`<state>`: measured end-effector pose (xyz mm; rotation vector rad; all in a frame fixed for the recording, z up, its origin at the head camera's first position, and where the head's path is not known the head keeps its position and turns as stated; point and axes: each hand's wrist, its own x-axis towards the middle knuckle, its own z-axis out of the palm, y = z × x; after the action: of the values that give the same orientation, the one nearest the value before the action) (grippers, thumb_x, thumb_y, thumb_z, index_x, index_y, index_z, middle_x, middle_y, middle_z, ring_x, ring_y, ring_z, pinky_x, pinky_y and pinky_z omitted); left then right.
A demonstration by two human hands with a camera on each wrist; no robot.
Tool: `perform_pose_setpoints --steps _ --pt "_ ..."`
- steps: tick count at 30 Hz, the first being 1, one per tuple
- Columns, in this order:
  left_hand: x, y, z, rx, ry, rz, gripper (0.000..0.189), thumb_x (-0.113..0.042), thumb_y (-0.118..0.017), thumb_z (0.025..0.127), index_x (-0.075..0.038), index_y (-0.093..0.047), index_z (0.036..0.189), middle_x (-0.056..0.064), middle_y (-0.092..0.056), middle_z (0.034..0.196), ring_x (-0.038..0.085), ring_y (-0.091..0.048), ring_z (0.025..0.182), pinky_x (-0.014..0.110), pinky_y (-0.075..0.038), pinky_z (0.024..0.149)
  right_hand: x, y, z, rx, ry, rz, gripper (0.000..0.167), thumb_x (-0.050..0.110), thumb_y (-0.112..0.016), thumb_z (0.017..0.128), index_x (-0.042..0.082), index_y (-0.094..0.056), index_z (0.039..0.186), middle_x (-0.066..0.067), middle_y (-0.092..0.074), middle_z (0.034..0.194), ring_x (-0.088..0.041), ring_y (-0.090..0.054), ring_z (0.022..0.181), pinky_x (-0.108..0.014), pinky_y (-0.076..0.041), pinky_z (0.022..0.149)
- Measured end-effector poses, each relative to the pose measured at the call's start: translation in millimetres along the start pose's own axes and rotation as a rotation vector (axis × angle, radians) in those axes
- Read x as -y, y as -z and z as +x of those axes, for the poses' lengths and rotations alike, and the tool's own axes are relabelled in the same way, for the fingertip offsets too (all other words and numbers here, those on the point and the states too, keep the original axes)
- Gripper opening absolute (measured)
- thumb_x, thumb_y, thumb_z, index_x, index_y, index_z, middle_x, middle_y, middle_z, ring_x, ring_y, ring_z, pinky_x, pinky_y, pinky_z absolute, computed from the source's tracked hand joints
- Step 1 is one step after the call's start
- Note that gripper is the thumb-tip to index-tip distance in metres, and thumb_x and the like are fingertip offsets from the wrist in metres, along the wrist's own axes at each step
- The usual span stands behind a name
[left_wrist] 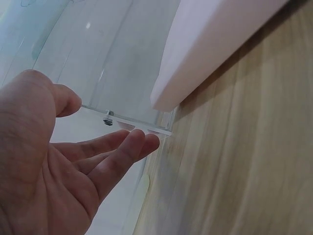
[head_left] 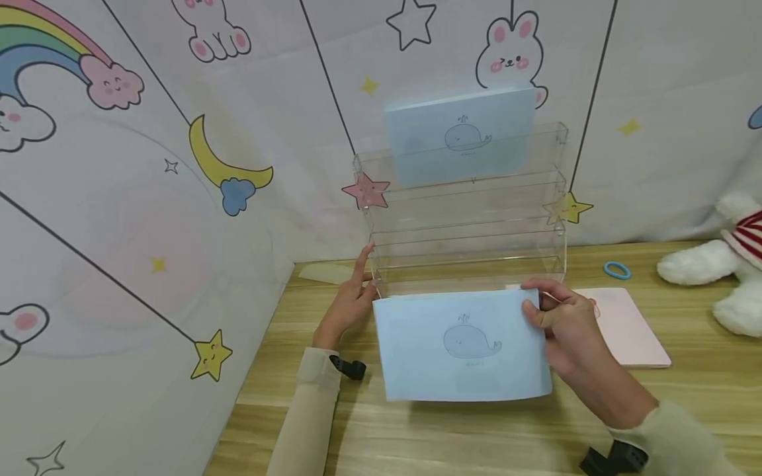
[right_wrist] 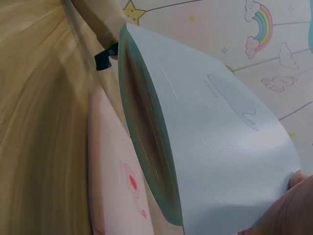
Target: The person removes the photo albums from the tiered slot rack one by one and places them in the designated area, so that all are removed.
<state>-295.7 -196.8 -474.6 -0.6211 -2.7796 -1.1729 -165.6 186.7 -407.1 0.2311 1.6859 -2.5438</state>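
At the left, the left hand (head_left: 348,307) has its fingers loosely extended at the left edge of a clear rack (head_left: 467,229), which carries a blue booklet (head_left: 417,145) at its far top. In front, on the near side, a whale-print pad (head_left: 464,370) is pinched at its right edge by the right hand (head_left: 571,330). Farther right lie a pink notebook (head_left: 634,334), a blue ring (head_left: 619,276) beyond it, and a white plush toy (head_left: 741,264).

Rack (head_left: 467,223) is glossy plastic, booklet (head_left: 463,367) apparently paper.
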Motion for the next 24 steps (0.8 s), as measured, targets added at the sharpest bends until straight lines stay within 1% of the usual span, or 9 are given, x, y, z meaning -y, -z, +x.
perform_pose_setpoints --steps 2,6,10,13,16,18,24 --pt "-0.1 0.0 -0.3 0.002 0.005 -0.009 0.079 -0.018 -0.047 0.115 -0.048 0.0 0.171 0.02 -0.077 0.116 0.03 -0.078 0.104 0.053 -0.06 0.092 -6 -1 -1.6 0.001 -0.036 -0.025 0.05 -0.011 -0.064 0.1 0.034 -0.083 0.089 0.011 -0.07 0.084 -0.008 -0.065 0.087 -0.023 -0.051 0.085" --pt "-0.1 -0.2 -0.4 0.0 -0.003 -0.009 0.078 -0.019 -0.047 0.115 -0.046 -0.002 0.171 0.02 -0.076 0.114 0.027 -0.077 0.098 0.049 -0.06 0.087 -16 -3 -4.5 -0.007 -0.11 -0.073 0.051 -0.008 -0.062 0.101 0.037 -0.081 0.087 0.013 -0.07 0.085 -0.008 -0.066 0.09 -0.023 -0.051 0.088" --pt "-0.1 -0.3 -0.1 0.001 0.001 -0.017 0.078 -0.018 -0.047 0.115 -0.046 -0.001 0.171 0.022 -0.075 0.121 0.028 -0.077 0.097 0.05 -0.06 0.088 -25 -4 -6.2 -0.027 -0.169 -0.094 0.05 -0.006 -0.061 0.102 0.038 -0.08 0.088 0.012 -0.07 0.087 -0.01 -0.065 0.093 -0.024 -0.051 0.091" --pt "0.0 -0.6 0.4 0.0 0.011 -0.02 0.079 -0.019 -0.048 0.115 -0.05 -0.001 0.171 0.022 -0.075 0.121 0.029 -0.076 0.097 0.052 -0.06 0.091 -31 -3 -7.0 -0.036 -0.2 -0.092 0.051 -0.006 -0.059 0.103 0.038 -0.08 0.088 0.013 -0.071 0.089 -0.01 -0.066 0.094 -0.023 -0.052 0.09" --pt "-0.6 -1.0 1.3 0.0 0.017 -0.017 0.079 -0.021 -0.047 0.115 -0.052 -0.001 0.17 0.021 -0.076 0.118 0.029 -0.077 0.099 0.053 -0.06 0.093 -38 -1 -8.1 -0.04 -0.225 -0.084 0.052 -0.006 -0.057 0.104 0.038 -0.079 0.087 0.013 -0.071 0.089 -0.009 -0.066 0.093 -0.023 -0.054 0.088" --pt "-1.0 -1.5 1.6 -0.001 0.02 -0.013 0.079 -0.021 -0.047 0.115 -0.053 -0.001 0.169 0.022 -0.075 0.12 0.029 -0.077 0.1 0.053 -0.06 0.093 -44 0 -8.9 -0.043 -0.242 -0.077 0.052 -0.006 -0.057 0.104 0.038 -0.079 0.087 0.013 -0.071 0.088 -0.008 -0.066 0.092 -0.022 -0.054 0.087" --pt "-1.2 -0.9 -0.1 -0.006 0.023 -0.013 0.079 -0.019 -0.047 0.115 -0.052 -0.001 0.17 0.024 -0.074 0.123 0.03 -0.078 0.098 0.052 -0.06 0.091 -60 1 -10.8 -0.034 -0.282 -0.079 0.044 -0.005 -0.059 0.103 0.033 -0.079 0.095 0.011 -0.072 0.091 -0.009 -0.068 0.09 -0.023 -0.055 0.085"
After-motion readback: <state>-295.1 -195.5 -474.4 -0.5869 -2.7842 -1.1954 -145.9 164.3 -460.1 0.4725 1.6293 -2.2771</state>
